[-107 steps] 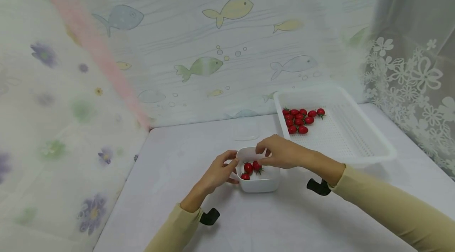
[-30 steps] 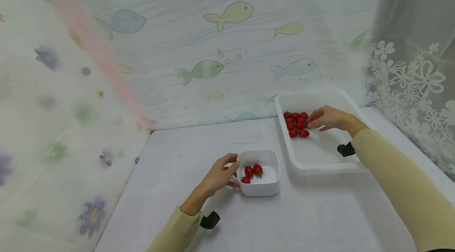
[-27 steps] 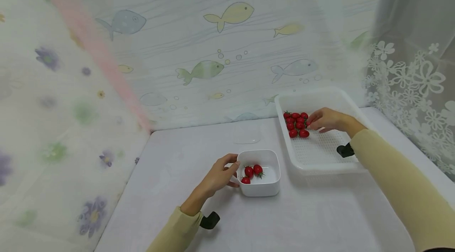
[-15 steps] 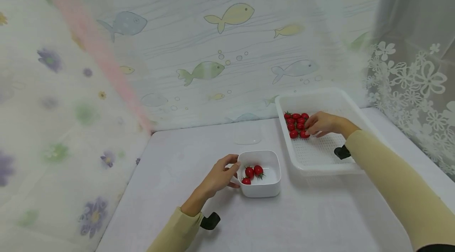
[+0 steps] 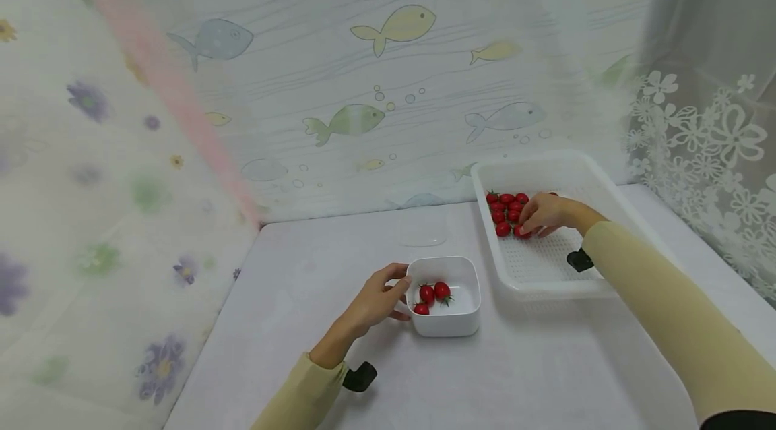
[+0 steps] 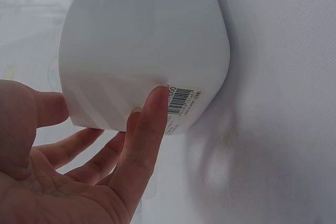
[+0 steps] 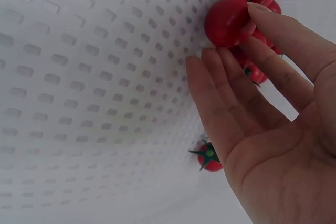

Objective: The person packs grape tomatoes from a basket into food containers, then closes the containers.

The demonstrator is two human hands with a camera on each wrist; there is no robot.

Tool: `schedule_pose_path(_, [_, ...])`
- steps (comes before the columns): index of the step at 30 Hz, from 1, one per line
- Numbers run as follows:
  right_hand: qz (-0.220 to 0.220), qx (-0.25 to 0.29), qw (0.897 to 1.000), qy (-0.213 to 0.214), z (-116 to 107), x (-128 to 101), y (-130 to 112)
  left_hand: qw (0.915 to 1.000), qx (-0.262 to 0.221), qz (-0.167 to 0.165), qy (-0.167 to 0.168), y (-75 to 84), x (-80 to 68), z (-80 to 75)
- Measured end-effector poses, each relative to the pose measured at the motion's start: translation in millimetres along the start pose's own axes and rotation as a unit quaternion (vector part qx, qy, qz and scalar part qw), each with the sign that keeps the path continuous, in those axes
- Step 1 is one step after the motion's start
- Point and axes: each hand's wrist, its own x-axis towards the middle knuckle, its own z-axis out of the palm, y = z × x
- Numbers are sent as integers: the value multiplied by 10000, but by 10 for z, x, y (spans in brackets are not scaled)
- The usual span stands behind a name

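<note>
My left hand (image 5: 376,296) holds the left side of a small white square container (image 5: 445,325), its thumb at the rim. In the left wrist view, its fingertips (image 6: 157,95) rest on the outer wall beside a barcode label. Several red cherry tomatoes (image 5: 498,216) lie grouped at the left of a white perforated basket (image 5: 548,269). There my right hand (image 5: 548,213) pinches one cherry tomato (image 7: 227,22) between thumb and fingers, close to the others. Three cherry tomatoes (image 5: 427,293) sit inside the small container. Another tomato (image 7: 209,157) lies apart, mostly hidden behind the right hand in the head view.
A clear, flat lid-like piece (image 5: 423,241) lies behind the container on the white tablecloth (image 5: 327,241). A fish-patterned curtain (image 5: 364,167) hangs along the back. The basket's raised rim (image 5: 494,255) stands to the right of the container.
My right hand has gone from above the small container to the basket. Over the last second it has shifted slightly nearer along the tomato group. The left hand has stayed at the container.
</note>
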Motion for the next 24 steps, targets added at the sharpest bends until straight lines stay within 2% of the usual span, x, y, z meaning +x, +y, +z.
schedule_pose_path(12, [-82,256,9996,-7,-13,56,49,10000,7,38,31,16,-5,11])
schedule_pose_path(18, [-26,175,9998,-57,-19,37,53,10000,1,25,20,15,-8,15])
schedule_pose_path(24, [-258,344,9991,-33,-75,-33,18,10000,-4,13,11,11,-14,5])
